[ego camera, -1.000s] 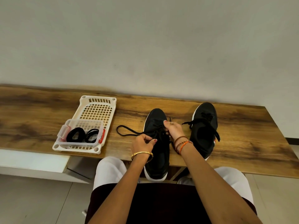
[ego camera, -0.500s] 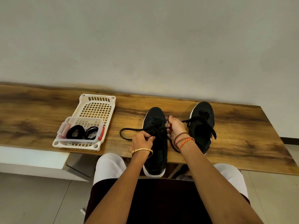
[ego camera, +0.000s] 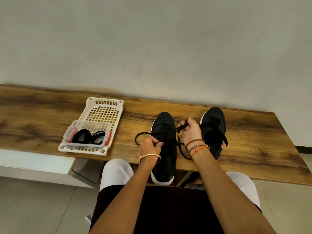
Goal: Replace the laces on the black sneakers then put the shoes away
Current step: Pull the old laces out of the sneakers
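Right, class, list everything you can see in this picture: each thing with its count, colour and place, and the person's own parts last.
Sneakers: two, black with white soles, on the table; left sneaker, right sneaker.
Lace: one, black, on the left sneaker, looping out to its left.
Basket: one, white, left on the table.
Small clear box: one, in the basket's near end.
Coiled laces: two, black, in the box.
Table: one, brown wood, against the wall.
Left hand: grips the lace.
Right hand: pinches the lace.

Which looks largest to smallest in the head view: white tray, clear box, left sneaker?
1. White tray.
2. Left sneaker: nearly as large, so this order is unsure.
3. Clear box, plainly smallest.
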